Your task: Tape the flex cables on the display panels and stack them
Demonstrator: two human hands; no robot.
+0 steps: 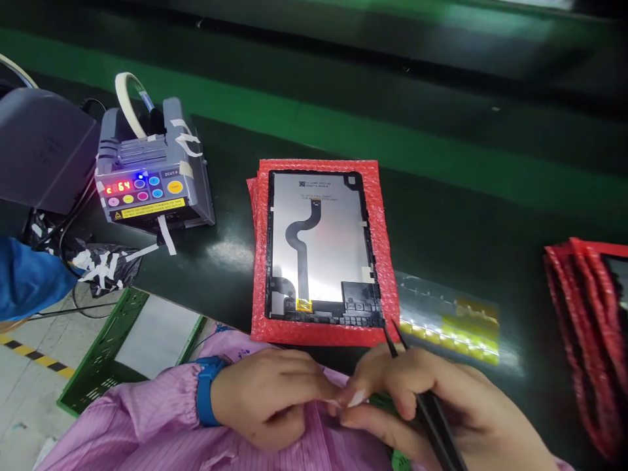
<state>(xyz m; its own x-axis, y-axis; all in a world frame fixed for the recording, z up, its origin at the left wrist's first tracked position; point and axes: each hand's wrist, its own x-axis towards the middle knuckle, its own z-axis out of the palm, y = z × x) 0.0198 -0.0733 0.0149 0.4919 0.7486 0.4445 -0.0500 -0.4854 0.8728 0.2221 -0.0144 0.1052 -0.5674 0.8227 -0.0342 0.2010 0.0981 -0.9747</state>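
Note:
My left hand [267,396], with a blue band [209,391] on the wrist, is closed, its thumb and fingertips pinched against the fingertips of my right hand. Between the fingertips shows a small white piece of tape [357,398]. Black tweezers [436,425] lie gripped in my right hand [456,399], their tips pointing away from me near the panel's lower right corner. A tablet screen panel [338,242] rests back side up on a red bubble-wrap bag [321,332]. Its dark flex cable [301,255] runs down to a yellow-taped connector [304,305].
A tape dispenser [147,173] with a lit display stands left, a white strip [167,235] sticking out. Right of the panel lies a clear sheet with yellow tape pieces [471,337]. More red bags [583,327] are far right. Below left is a green crate [98,366]; another person's blue sleeve [32,278] shows.

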